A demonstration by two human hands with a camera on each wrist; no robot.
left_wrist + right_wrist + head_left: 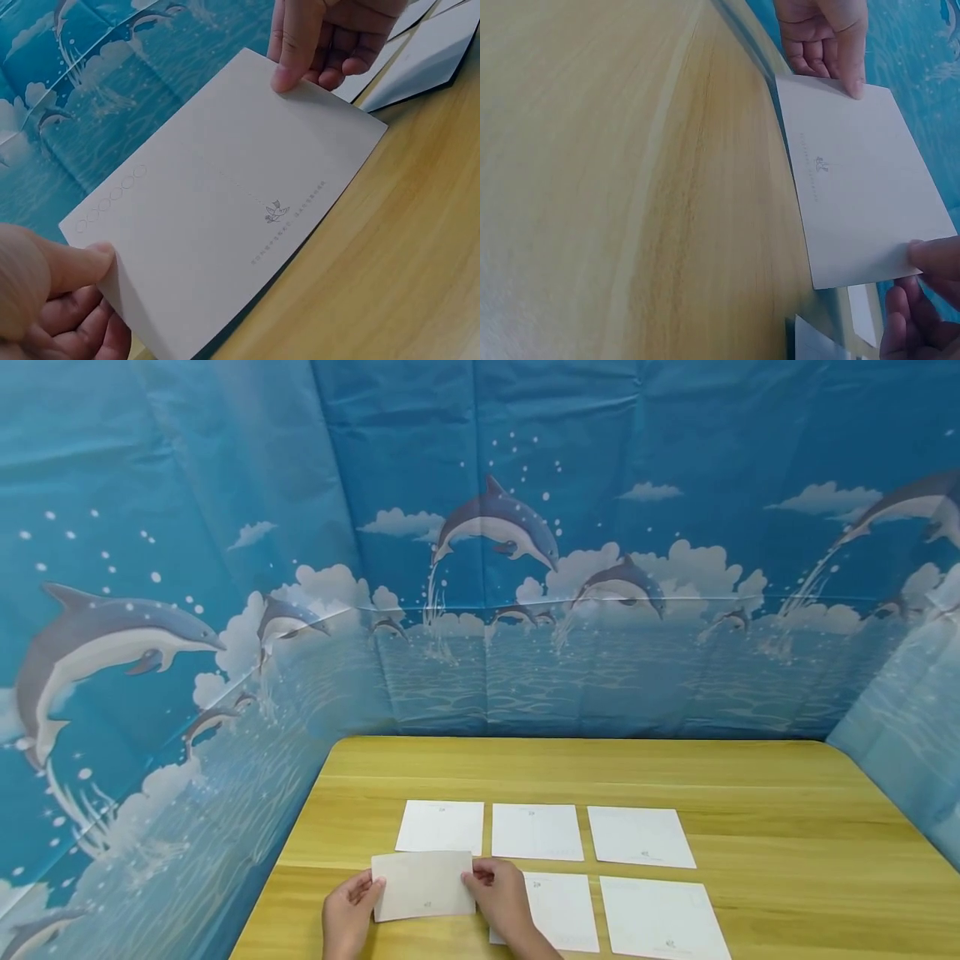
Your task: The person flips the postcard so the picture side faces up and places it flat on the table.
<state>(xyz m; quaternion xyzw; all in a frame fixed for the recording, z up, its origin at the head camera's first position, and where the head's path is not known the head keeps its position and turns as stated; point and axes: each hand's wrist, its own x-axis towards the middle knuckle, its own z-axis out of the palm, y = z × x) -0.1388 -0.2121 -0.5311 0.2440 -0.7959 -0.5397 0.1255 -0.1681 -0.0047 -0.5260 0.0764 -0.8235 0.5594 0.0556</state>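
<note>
Both hands hold one postcard [423, 887] by its short ends, raised over the near left part of the table. My left hand [349, 912] pinches its left end, thumb on the face and fingers curled behind. At the opposite end my right hand [504, 900] pinches it the same way. The upturned face is off-white, with a row of small printed circles, a bird drawing [276, 212] and a thin line of text. In the right wrist view the left hand [829, 41] is at the top and the right hand [926, 300] at the lower right.
Several white cards lie in two rows on the wooden table [810, 827]: a back row with a left card [441, 825], a middle card [536, 832] and a right card [641, 837], and front cards [663, 917] partly behind the right hand. A dolphin-print curtain [600, 677] surrounds the table.
</note>
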